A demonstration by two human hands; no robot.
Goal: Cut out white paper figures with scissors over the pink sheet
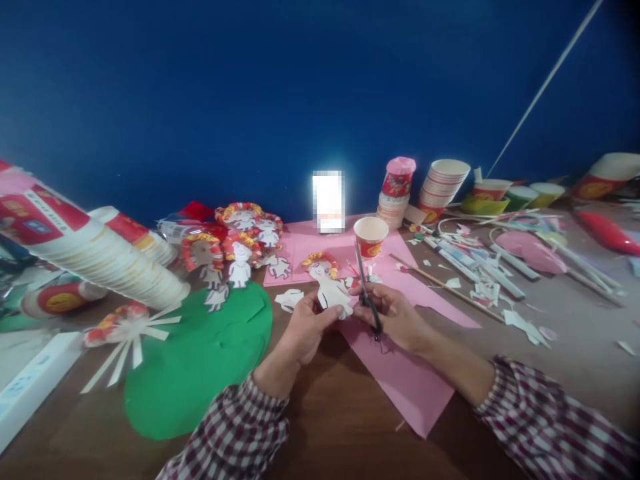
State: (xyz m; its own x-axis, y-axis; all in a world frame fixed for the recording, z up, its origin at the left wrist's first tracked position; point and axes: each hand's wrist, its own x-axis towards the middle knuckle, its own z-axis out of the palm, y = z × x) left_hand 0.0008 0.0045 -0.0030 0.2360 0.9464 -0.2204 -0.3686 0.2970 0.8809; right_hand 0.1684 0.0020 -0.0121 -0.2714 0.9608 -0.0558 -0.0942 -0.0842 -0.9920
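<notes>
Between the thumb and fingers of my left hand (303, 328) is a white paper cutout figure (332, 295) with a drawn face and a red-and-yellow curled rim round its head. My right hand (397, 313) grips a pair of dark scissors (369, 301), their blades pointing up and away, just right of the figure. A white paper cutout (290, 300) lies on the table by my left fingers. Beyond the scissors stands an upright paper cup (371, 235). Under both hands spreads pink paper (400, 380).
Green paper (195, 367) lies at left, with finished-looking paper figures (240, 263) behind it. A long stack of paper cups (120, 257) leans in from the left. Cup stacks (443, 190), markers (460, 261), a thin stick (450, 290) and paper scraps (525, 325) lie at right.
</notes>
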